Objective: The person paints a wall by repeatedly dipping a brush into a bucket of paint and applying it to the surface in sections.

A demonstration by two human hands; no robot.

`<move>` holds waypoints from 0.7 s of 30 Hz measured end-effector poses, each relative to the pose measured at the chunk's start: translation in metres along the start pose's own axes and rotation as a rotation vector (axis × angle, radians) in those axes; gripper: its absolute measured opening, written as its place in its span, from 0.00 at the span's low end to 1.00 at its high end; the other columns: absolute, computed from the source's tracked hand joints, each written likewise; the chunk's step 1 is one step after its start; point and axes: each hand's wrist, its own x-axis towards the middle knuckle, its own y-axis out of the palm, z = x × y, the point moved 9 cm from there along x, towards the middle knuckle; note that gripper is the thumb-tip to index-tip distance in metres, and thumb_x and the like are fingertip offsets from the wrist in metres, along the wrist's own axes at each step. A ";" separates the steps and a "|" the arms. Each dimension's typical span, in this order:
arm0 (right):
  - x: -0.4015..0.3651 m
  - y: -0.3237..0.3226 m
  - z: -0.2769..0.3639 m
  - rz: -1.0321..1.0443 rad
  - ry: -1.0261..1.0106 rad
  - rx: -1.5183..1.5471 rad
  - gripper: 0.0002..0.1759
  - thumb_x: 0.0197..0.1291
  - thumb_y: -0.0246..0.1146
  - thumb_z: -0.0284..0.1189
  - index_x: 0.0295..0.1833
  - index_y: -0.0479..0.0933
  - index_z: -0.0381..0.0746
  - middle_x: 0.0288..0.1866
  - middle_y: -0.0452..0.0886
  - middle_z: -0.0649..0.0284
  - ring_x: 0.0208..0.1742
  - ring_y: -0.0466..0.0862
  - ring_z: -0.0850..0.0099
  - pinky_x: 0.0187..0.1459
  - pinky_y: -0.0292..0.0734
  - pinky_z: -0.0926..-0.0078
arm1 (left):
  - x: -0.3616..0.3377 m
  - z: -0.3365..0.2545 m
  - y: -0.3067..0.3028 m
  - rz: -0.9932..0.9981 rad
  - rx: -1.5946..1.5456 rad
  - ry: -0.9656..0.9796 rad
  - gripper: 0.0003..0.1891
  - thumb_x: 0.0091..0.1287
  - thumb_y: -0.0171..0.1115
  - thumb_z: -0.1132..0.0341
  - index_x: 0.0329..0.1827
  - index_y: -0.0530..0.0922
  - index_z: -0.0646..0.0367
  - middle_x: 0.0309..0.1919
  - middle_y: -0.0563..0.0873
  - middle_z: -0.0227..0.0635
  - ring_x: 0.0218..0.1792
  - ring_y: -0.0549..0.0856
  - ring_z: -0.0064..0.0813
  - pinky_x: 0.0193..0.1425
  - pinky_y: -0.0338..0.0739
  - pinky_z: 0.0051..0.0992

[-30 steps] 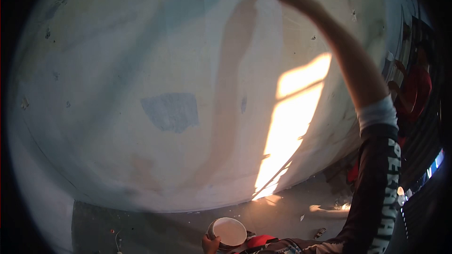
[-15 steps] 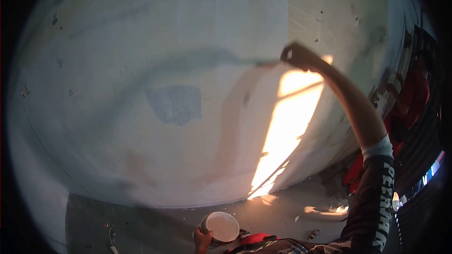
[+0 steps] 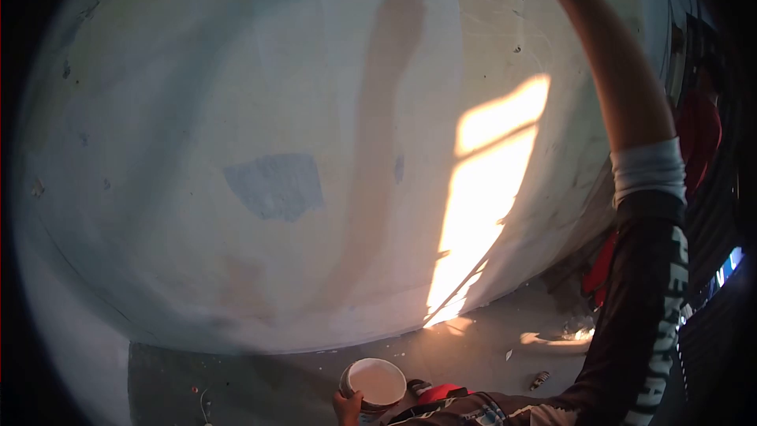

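My left hand (image 3: 347,409) is at the bottom edge, gripping the rim of a round white bowl (image 3: 377,383) held low in front of me. My right arm (image 3: 615,71), in a black sleeve with white lettering and a white cuff, reaches straight up along the pale plastered wall (image 3: 197,71). The right hand itself is cut off by the top of the frame, so whatever it holds is hidden. A long shadow of the arm falls down the wall (image 3: 378,150).
A darker grey patch (image 3: 274,185) marks the wall at mid height, and a bright strip of sunlight (image 3: 485,181) lies to its right. Dark floor (image 3: 276,383) with small debris runs below. A person in red (image 3: 702,142) stands at the right edge.
My right arm has swung from mid wall back up, carrying the hand out of the top of the frame. The left hand keeps holding the bowl in about the same place.
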 end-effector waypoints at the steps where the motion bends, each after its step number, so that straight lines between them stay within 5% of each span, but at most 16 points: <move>1: -0.028 0.019 -0.005 0.010 -0.057 -0.009 0.19 0.72 0.47 0.32 0.53 0.77 0.29 0.46 0.85 0.46 0.51 0.83 0.46 0.52 0.76 0.51 | 0.001 -0.004 -0.002 0.000 -0.017 0.052 0.24 0.40 0.69 0.66 0.43 0.82 0.71 0.38 0.87 0.45 0.40 0.87 0.39 0.45 0.81 0.34; 2: -0.066 0.040 -0.011 0.065 -0.085 0.047 0.18 0.70 0.51 0.33 0.54 0.78 0.32 0.50 0.83 0.43 0.51 0.83 0.48 0.52 0.77 0.51 | 0.001 -0.003 -0.003 0.004 -0.009 0.051 0.24 0.40 0.69 0.66 0.43 0.82 0.71 0.38 0.87 0.45 0.40 0.87 0.39 0.45 0.81 0.34; 3: -0.104 0.049 -0.017 -0.112 -0.142 0.169 0.10 0.66 0.57 0.32 0.42 0.78 0.36 0.24 0.80 0.46 0.16 0.78 0.53 0.19 0.69 0.59 | 0.002 -0.007 -0.004 -0.003 -0.026 0.066 0.23 0.41 0.69 0.66 0.42 0.82 0.71 0.38 0.87 0.44 0.40 0.87 0.38 0.45 0.80 0.34; 5: -0.206 0.078 -0.016 0.158 0.086 0.146 0.13 0.68 0.52 0.34 0.51 0.71 0.38 0.28 0.81 0.42 0.30 0.82 0.42 0.34 0.78 0.46 | 0.004 -0.016 0.002 -0.002 -0.054 0.076 0.23 0.41 0.69 0.66 0.41 0.82 0.71 0.37 0.87 0.44 0.40 0.87 0.38 0.45 0.80 0.34; 7: -0.357 0.129 -0.033 0.369 0.081 0.094 0.13 0.68 0.53 0.31 0.54 0.71 0.39 0.24 0.79 0.43 0.26 0.81 0.43 0.30 0.77 0.48 | 0.011 -0.018 0.006 0.065 -0.071 0.065 0.24 0.41 0.69 0.65 0.41 0.80 0.71 0.38 0.87 0.49 0.42 0.87 0.42 0.48 0.79 0.35; 8: -0.395 0.123 -0.027 0.556 0.304 0.250 0.14 0.67 0.54 0.31 0.55 0.71 0.39 0.24 0.80 0.44 0.26 0.82 0.44 0.30 0.76 0.49 | 0.013 -0.025 0.006 0.057 -0.011 0.085 0.23 0.42 0.69 0.65 0.41 0.80 0.71 0.38 0.87 0.49 0.42 0.87 0.42 0.47 0.79 0.36; 9: -0.432 0.126 -0.025 0.752 0.458 0.319 0.12 0.66 0.55 0.30 0.52 0.74 0.37 0.29 0.82 0.43 0.31 0.84 0.48 0.36 0.77 0.51 | 0.013 -0.034 0.006 0.049 0.053 0.100 0.23 0.43 0.69 0.65 0.41 0.80 0.71 0.37 0.87 0.49 0.41 0.87 0.42 0.47 0.79 0.36; 13: -0.573 0.172 -0.048 1.071 0.538 0.382 0.14 0.61 0.59 0.33 0.43 0.81 0.34 0.39 0.84 0.45 0.45 0.84 0.53 0.49 0.78 0.58 | 0.008 -0.067 0.010 0.174 0.032 0.161 0.21 0.46 0.69 0.66 0.41 0.79 0.71 0.37 0.86 0.48 0.40 0.87 0.41 0.45 0.79 0.35; 17: -0.505 0.187 -0.079 0.846 0.421 0.347 0.13 0.60 0.62 0.38 0.40 0.84 0.41 0.38 0.84 0.45 0.43 0.85 0.51 0.49 0.80 0.59 | 0.020 -0.046 0.012 0.196 -0.047 0.172 0.21 0.46 0.69 0.67 0.43 0.78 0.70 0.37 0.86 0.46 0.40 0.87 0.38 0.46 0.79 0.34; 20: -0.360 0.169 -0.086 0.597 0.051 0.360 0.18 0.59 0.66 0.37 0.52 0.83 0.41 0.45 0.85 0.50 0.47 0.85 0.57 0.50 0.80 0.63 | 0.010 -0.050 0.013 0.178 -0.100 0.133 0.22 0.46 0.68 0.67 0.45 0.77 0.70 0.38 0.85 0.44 0.41 0.86 0.36 0.47 0.78 0.32; 21: -0.322 0.137 -0.075 0.622 0.302 0.354 0.18 0.57 0.67 0.35 0.53 0.82 0.41 0.43 0.85 0.53 0.45 0.85 0.60 0.49 0.80 0.64 | 0.006 -0.051 0.012 0.169 -0.091 0.127 0.22 0.46 0.68 0.67 0.45 0.77 0.70 0.38 0.85 0.44 0.41 0.86 0.36 0.47 0.78 0.32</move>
